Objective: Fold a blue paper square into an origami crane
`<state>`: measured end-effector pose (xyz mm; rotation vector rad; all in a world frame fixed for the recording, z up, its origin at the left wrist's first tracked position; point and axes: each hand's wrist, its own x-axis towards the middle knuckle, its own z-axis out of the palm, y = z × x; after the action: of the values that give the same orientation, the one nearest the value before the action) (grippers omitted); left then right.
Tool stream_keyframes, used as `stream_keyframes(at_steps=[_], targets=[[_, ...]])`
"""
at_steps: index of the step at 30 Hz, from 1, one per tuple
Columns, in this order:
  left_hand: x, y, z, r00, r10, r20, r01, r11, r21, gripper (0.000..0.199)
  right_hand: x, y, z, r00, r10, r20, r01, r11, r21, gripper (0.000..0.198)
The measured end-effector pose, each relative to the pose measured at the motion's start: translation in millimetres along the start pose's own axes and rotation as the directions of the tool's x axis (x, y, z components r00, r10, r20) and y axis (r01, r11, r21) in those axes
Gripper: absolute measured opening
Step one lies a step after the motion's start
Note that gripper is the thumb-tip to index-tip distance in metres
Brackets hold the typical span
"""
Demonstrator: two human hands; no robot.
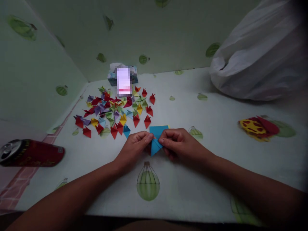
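Observation:
Between my two hands is a small folded piece of blue paper [156, 148], its point facing down toward me. My left hand [138, 143] pinches its left edge between thumb and forefinger. On the other side, my right hand [176, 142] grips the right edge, thumb on top. Just beyond, a stack of square paper [158, 131] lies on the table, blue on top with a bit of yellow at its right edge. A blue folded paper crane [126, 130] sits left of the stack, at the near edge of a pile of paper cranes [115, 110] in many colours.
A tissue box [112, 78] stands at the back with a lit phone [124, 80] before it. At left is a red can [33, 153]. A white plastic bag [260, 57] bulges at the back right. Red and yellow cut-out pieces [258, 126] lie on the patterned tablecloth [192, 186].

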<state>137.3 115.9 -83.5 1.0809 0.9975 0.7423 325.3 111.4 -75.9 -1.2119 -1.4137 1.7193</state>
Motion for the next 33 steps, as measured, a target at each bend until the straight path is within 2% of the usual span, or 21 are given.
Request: stream_keyframes(at_steps=[3,6,13,19,25,33], targets=[[-0.3,-0.6,-0.3,1.0,0.014,0.016,-0.014,1.0,-0.006,0.036,-0.3,-2.0,0.0,1.0,-0.005,-0.028,0.004,1.0,-0.029,0.03],[-1.4,1.8,0.1,0.999,0.042,-0.004,-0.042,0.997,0.063,0.031,-1.0,-2.5,0.5,0.999,-0.002,-0.033,0.0,0.999,-0.047,0.03],[-4.4,7.7,1.6,0.997,0.072,0.0,-0.071,0.993,0.094,0.03,-0.5,0.5,0.8,0.998,0.004,0.069,-0.009,0.997,0.075,0.037],[-5.9,5.9,1.8,0.996,0.09,-0.01,-0.089,0.992,0.091,0.03,0.2,-0.8,-0.3,0.995,-0.013,0.094,0.006,0.997,0.076,0.038],[-3.9,7.4,0.9,0.985,0.16,-0.065,-0.149,0.978,0.145,0.032,3.3,3.6,0.7,0.996,-0.007,0.09,-0.008,0.987,0.162,0.036],[-2.6,7.5,-1.0,0.986,0.167,0.009,-0.166,0.971,0.174,0.028,3.2,2.9,0.3,0.998,-0.06,-0.004,0.06,0.993,0.105,0.036]])
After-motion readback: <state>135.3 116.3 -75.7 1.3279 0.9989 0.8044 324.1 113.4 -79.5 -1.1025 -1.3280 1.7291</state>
